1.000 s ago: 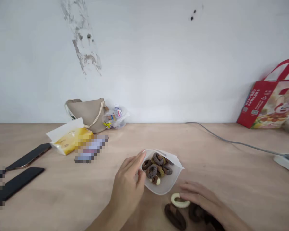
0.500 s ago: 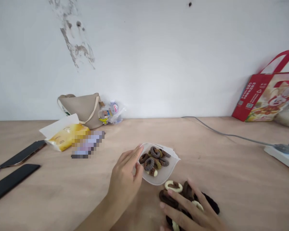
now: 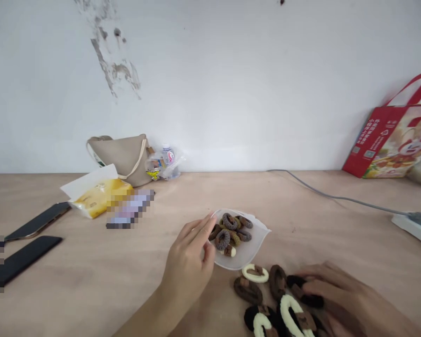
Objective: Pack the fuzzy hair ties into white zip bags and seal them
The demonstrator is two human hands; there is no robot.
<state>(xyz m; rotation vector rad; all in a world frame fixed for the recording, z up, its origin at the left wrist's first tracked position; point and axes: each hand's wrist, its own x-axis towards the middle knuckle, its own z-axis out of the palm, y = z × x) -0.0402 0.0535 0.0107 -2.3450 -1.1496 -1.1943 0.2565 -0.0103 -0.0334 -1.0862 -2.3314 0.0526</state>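
Note:
A frosted plastic pouch (image 3: 243, 255) lies with its mouth open, holding several grey, olive and brown hair ties (image 3: 222, 239). My left hand (image 3: 189, 257) grips the pouch's left edge between thumb and fingers. Loose hair ties lie in a group just in front of it: a cream one (image 3: 255, 273), brown ones (image 3: 247, 291), and a larger cream and black one (image 3: 289, 311) nearer to me. At the group's right side is my right hand (image 3: 337, 285), slightly blurred, its fingers stretched out and touching a black hair tie (image 3: 305, 291).
Phones (image 3: 38, 220), a yellow tissue pack (image 3: 101, 196) and a beige bag (image 3: 121, 154) are on the left. A plastic bag with a bottle (image 3: 166, 161) is by the wall. On the right are a red carrier bag (image 3: 386, 135), a grey cable (image 3: 319, 193) and a white power strip (image 3: 412, 229).
My right hand has moved off the top of the loose hair ties to their right side, uncovering them. The left hand still holds the pouch. The whole view has shifted slightly.

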